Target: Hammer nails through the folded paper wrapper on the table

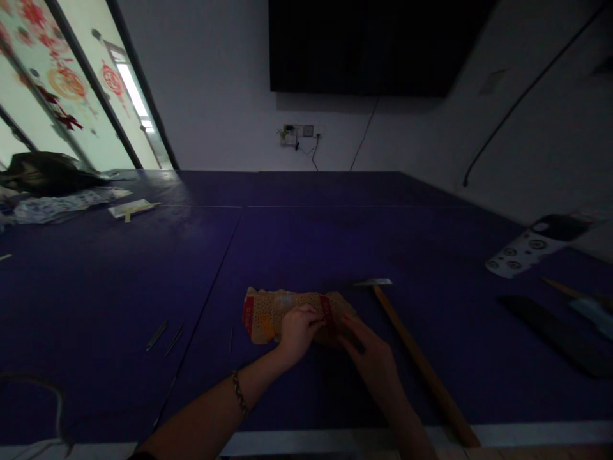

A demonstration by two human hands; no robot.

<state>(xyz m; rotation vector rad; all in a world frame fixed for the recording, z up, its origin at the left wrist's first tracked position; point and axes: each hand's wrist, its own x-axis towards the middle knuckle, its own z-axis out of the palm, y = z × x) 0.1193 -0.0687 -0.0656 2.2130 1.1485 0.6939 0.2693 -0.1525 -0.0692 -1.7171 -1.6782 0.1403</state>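
Observation:
A flat tan piece (268, 313) with rows of dark dots, red bands and a wavy edge lies on the purple table in the head view. I cannot make out its exact kind. My left hand (299, 329) presses on its middle, with fingers bent and pinched together near a red band. At the right end, my right hand (371, 351) touches the piece with its thumb and fingers apart. Part of the piece is hidden beneath both hands. Just right of my right hand lies a hammer (414, 354), its long wooden handle pointing towards me and its metal head at the far end.
Two small metal tools (157, 335) and a thin metal rod (230, 340) lie to the left. On the right are a dark flat strip (550, 332) and a white patterned cylinder (524, 252). A dark bag (48, 172) and a white tray (130, 208) sit far left.

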